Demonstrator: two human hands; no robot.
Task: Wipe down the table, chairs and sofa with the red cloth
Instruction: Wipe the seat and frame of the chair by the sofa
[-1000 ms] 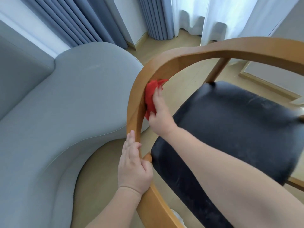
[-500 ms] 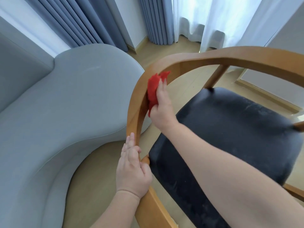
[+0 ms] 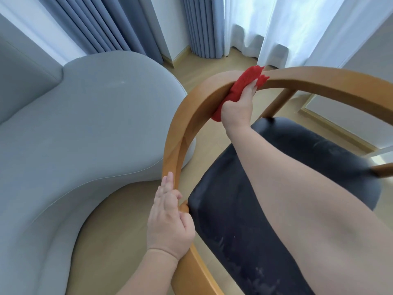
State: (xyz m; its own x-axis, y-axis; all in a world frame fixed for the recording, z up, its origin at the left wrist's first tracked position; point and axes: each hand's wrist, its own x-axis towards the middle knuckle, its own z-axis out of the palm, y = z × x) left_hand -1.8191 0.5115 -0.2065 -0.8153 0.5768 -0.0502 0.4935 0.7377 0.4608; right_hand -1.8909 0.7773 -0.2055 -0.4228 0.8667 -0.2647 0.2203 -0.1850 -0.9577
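A chair with a curved wooden back rail (image 3: 319,79) and a dark padded seat (image 3: 265,209) fills the right half of the view. My right hand (image 3: 238,107) presses the red cloth (image 3: 244,86) against the inner face of the rail near the top of its bend. My left hand (image 3: 168,222) rests on the lower part of the same rail, fingers laid along the wood, thumb hooked on the inner side by the seat. A grey sofa (image 3: 80,128) with a rounded end lies to the left, apart from the chair.
Grey-blue curtains (image 3: 110,24) and white sheer curtains (image 3: 276,28) hang at the back. Light wooden floor (image 3: 119,241) shows between sofa and chair. A pale wall with a wooden skirting board (image 3: 336,128) runs along the right.
My right hand has slid the red cloth up and to the right along the curved rail, from its left bend to near its top. My left hand stays on the lower rail.
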